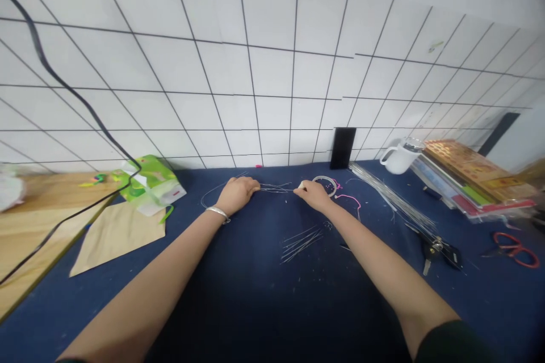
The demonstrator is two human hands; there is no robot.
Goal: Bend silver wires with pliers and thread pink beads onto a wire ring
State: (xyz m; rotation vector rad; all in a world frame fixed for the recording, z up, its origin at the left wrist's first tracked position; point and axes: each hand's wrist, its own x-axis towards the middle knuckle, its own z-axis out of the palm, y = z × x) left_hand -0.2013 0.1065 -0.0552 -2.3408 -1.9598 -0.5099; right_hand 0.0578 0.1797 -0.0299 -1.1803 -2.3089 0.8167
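Thin silvery wires (pixel 275 189) stretch between my two hands, just above the dark blue cloth (pixel 255 272). My left hand (pixel 237 194), with a silver bangle (pixel 218 212) at its wrist, is closed on one end of them. A loose wire curves out to its left. My right hand (pixel 314 195) pinches the other end, its fingertips pressed together. Beside the right hand lies a pale ring-shaped coil (pixel 326 184) with pink cord (pixel 349 198). Several short wires (pixel 301 243) rest on the cloth below the hands.
A long wire bundle (pixel 392 195), keys (pixel 428 261) and red-handled scissors (pixel 513 248) lie at right. Behind them are a white mug (pixel 399 159) and stacked books (pixel 477 176). A black block (pixel 343 147) leans on the wall. Left are a green package (pixel 153 178), beige sheet (pixel 121 232) and black cable (pixel 91 110).
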